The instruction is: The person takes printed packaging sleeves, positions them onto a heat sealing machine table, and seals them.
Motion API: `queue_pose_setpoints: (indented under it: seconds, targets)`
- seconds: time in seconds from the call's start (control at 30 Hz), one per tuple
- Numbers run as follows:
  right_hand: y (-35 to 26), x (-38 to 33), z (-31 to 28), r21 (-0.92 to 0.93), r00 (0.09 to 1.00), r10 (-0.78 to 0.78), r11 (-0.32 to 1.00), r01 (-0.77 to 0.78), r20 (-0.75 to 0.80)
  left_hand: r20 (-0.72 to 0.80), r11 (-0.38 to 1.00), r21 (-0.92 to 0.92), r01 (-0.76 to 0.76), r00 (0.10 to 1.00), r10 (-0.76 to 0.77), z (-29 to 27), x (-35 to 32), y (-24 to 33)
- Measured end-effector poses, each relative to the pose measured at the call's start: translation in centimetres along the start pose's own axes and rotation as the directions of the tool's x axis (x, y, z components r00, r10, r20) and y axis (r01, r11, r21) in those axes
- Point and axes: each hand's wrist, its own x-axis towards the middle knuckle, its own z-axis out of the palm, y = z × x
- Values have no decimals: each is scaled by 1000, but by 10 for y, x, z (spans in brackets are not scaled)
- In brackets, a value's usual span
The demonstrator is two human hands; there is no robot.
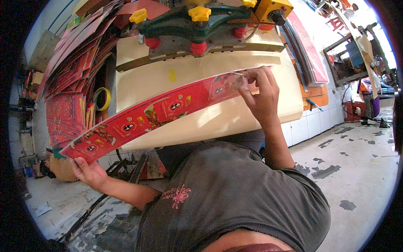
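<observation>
A long red printed sheet (161, 110) with food pictures stretches slantwise in front of me, over a cream-coloured work surface (201, 124). My left hand (90, 173) grips its lower left corner, thumb on top and fingers underneath. Near the far right end, my right hand (262, 90) is closed in a pinch at the sheet's upper edge. A thin white edge shows at those fingertips; whether it is part of the sheet or a separate film, I cannot make out. The sheet's right tip passes behind my right hand.
Beyond the sheet stands a dark green machine head (193, 27) with yellow knobs. Piled red printed sheets (69, 107) fill the left, beside a yellow tape roll (102, 99). Another stack of red sheets (310, 59) lies at right. A person (61, 168) is low at left.
</observation>
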Motion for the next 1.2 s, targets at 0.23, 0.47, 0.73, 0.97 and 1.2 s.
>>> queue_pose_setpoints:
  seconds: [0.23,0.47,0.73,0.97,1.2]
  targets:
    - [-5,-6,-8,434,962,245,858,-274,124,4,1000,31,0,1000,0,2,1,-2]
    - [-1,-5,-15,753,862,358,435,-494,359,-40,1000,-3,10,999,-10,1,0,-3]
    - [-1,-1,-21,799,823,436,308,-516,364,-39,1000,0,4,999,-4,2,-2,-3]
    - [10,2,-44,306,866,365,828,-470,342,-54,1000,-7,9,998,-9,-3,0,-7]
    - [64,6,-91,-5,886,460,888,-461,65,-141,999,42,-9,990,15,-26,3,-7]
